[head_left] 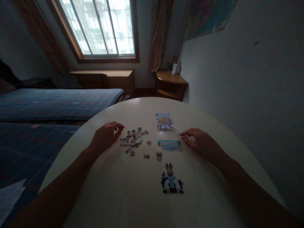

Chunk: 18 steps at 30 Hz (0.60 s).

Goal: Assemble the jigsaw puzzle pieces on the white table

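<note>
My left hand (107, 135) is at the left edge of a pile of loose jigsaw pieces (133, 139), thumb and forefinger a little apart, with nothing visible between them. Over on the right, my right hand (200, 142) has its thumb and forefinger apart beside the right end of an assembled blue puzzle strip (169, 145) with lettering. Whether the thumb touches the strip, I cannot tell. Nearer me lies a joined puzzle section (172, 185) with a dark blue cartoon face. Single pieces (146, 156) and a small cluster (159, 155) lie between. Beyond the strip is a printed picture sheet (165, 121).
Everything lies on a round pale table (123, 196). A bed with blue checked covers (59, 101) stands to the left, with papers (10, 198) on it. A white wall (249, 88) runs along the right. A desk (106, 74) and corner shelf (169, 77) stand behind.
</note>
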### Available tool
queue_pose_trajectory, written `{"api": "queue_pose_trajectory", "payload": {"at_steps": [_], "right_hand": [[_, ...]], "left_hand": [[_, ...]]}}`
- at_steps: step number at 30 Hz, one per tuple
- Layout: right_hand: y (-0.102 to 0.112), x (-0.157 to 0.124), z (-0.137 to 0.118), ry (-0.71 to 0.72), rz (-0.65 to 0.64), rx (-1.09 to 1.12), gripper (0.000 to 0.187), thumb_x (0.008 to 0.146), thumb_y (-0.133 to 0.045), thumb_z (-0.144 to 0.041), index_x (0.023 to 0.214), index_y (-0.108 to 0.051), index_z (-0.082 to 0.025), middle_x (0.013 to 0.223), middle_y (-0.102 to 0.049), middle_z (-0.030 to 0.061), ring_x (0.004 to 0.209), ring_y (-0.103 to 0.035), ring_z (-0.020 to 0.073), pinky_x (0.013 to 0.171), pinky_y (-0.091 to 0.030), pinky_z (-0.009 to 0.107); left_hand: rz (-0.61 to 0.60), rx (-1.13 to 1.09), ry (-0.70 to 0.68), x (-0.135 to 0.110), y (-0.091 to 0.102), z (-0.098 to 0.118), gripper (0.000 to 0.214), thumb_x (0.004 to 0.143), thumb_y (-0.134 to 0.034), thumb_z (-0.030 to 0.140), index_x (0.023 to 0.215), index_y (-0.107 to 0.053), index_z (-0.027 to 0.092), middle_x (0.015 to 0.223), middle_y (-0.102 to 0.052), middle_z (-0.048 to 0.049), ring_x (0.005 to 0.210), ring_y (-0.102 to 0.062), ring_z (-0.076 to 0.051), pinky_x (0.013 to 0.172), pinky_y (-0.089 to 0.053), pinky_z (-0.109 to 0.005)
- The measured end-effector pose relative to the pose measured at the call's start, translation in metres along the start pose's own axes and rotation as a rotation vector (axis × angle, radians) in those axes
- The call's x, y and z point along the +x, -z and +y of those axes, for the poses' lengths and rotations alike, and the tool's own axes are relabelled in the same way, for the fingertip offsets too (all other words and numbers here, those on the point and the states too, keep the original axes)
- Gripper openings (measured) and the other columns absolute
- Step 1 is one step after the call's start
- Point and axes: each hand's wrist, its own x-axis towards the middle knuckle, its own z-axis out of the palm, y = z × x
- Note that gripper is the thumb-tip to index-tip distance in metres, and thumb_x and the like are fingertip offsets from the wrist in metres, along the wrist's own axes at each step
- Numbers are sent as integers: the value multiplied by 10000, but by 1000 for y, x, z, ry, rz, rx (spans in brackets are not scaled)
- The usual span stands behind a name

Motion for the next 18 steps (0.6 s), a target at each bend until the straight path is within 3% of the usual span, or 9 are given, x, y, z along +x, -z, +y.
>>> {"api": "queue_pose_trajectory", "payload": {"at_steps": [7,12,18], "right_hand": [[2,1,16,-214,-25,-24,205,860,-583,-345,907,-748,-233,910,-742,58,766,-680,216,669,-514,339],[-2,0,23,-236,18,-12,202,854,-595,-364,870,-752,-237,869,-745,59,735,-689,212,626,-513,324],[-6,1,21,-300,-28,21,209,863,-588,-342,932,-735,-211,897,-751,78,718,-704,207,609,-519,310]], "left_hand": [[-170,-92,-34,0,0,-14,277,913,-492,382,900,-721,228,941,-712,-47,746,-641,-175,696,-491,-282],[-280,-102,-34,0,-1,-12,233,900,-531,362,895,-724,231,908,-708,-42,742,-640,-181,691,-478,-283],[-360,-72,0,-1,4,-13,224,877,-542,343,899,-736,233,867,-716,-43,736,-647,-189,668,-464,-282]]}}
